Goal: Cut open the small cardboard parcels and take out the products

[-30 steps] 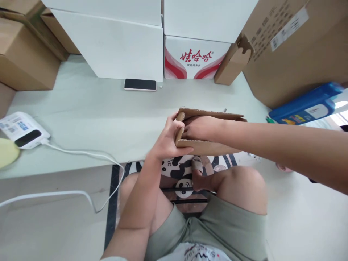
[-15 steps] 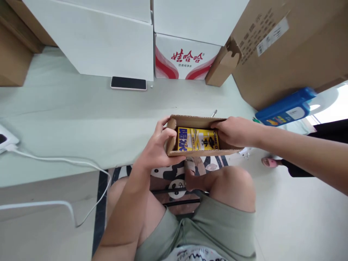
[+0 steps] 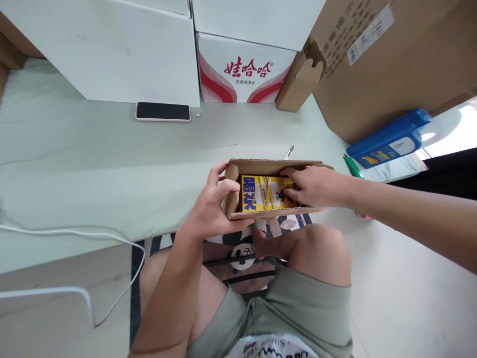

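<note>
My left hand [image 3: 208, 206] is wrapped round the left end of a long, open brown cardboard box [image 3: 276, 215], fingers behind the end and thumb along the near side. Inside it lies a yellow printed packet [image 3: 261, 191] with large blue characters at its left. Reaching in from the right, my right hand [image 3: 313, 186] has its fingers apart on the packet's right part, one finger near the far wall. That hand covers the packet's right end and some of the box's inside.
Behind stand white cartons [image 3: 246, 84], a small brown box [image 3: 298, 82] and a large brown carton [image 3: 395, 64]. On the pale table are a black-screened phone [image 3: 163, 112], a pen [image 3: 289, 152], a blue bottle [image 3: 389, 141], a green object [image 3: 352, 165] and a white cable [image 3: 74, 231].
My right hand has moved left over the packet, and its fingers have spread further apart. My left hand keeps its hold on the box. The camera view has shifted slightly.
</note>
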A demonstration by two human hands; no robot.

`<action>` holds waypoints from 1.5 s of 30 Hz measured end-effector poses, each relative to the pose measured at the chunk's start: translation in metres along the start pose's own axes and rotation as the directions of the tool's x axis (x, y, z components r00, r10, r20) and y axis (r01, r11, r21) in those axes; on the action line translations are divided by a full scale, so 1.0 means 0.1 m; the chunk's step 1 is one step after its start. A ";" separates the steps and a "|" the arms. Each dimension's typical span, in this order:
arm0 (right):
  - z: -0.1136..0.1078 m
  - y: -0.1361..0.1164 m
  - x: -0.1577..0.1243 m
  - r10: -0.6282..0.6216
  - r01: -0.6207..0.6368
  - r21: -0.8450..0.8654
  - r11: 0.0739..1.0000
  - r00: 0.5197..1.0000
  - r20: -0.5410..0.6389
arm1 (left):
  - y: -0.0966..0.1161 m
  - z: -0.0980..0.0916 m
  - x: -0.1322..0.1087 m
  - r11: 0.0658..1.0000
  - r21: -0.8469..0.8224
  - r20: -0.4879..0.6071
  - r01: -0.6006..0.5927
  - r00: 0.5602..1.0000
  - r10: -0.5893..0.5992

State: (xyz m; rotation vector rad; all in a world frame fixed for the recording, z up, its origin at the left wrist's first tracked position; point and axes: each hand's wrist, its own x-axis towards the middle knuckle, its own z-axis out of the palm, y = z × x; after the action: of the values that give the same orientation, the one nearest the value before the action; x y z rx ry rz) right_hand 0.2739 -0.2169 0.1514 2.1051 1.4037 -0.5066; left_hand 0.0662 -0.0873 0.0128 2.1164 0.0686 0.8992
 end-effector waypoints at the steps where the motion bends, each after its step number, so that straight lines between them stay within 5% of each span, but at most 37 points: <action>1: 0.00 -0.02 0.00 0.006 -0.006 -0.041 0.999 1.000 0.001 | 0.01 0.00 0.00 1.000 -0.002 -0.003 -0.001 1.000 0.001; 5: -0.02 -0.09 0.02 -0.007 0.015 -0.100 0.995 0.996 0.085 | 0.05 0.01 0.01 1.000 -0.019 0.000 0.001 1.000 -0.001; 12: -0.09 -0.09 0.02 -0.040 0.025 0.106 0.994 0.988 0.149 | 0.05 0.04 0.01 0.998 -0.048 -0.019 0.037 0.999 -0.038; 20: 0.05 -0.01 0.08 0.054 -0.060 0.389 0.919 0.998 0.027 | 0.01 0.09 0.01 0.999 -0.038 -0.054 0.033 0.998 -0.035; 26: 0.08 -0.05 0.05 0.088 -0.211 0.758 0.617 0.976 0.200 | -0.01 0.06 0.01 0.998 -0.018 -0.040 0.063 0.997 -0.064; 30: 0.11 -0.03 0.06 -0.020 -0.111 0.770 0.629 0.987 0.158 | -0.03 0.08 0.00 0.997 -0.016 -0.051 0.075 0.996 -0.076; 36: -0.06 -0.03 -0.13 0.221 -0.215 0.907 0.362 0.965 0.140 | -0.10 0.08 -0.02 0.994 0.001 -0.020 0.111 0.994 -0.111; 42: -0.15 -0.04 -0.42 0.174 -0.054 0.886 0.461 0.984 -0.031 | -0.14 0.05 -0.03 0.996 -0.015 -0.020 0.093 0.995 -0.093; 45: -0.15 -0.12 -0.49 0.035 0.107 0.844 0.525 0.988 -0.147 | -0.14 0.07 -0.02 0.995 -0.025 -0.011 0.102 0.995 -0.102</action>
State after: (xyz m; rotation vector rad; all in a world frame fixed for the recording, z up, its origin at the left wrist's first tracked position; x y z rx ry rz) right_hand 0.2440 -0.2391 0.1885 2.9269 1.4252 -1.3104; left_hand 0.0728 -0.0832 -0.0010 2.0654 0.1697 0.8486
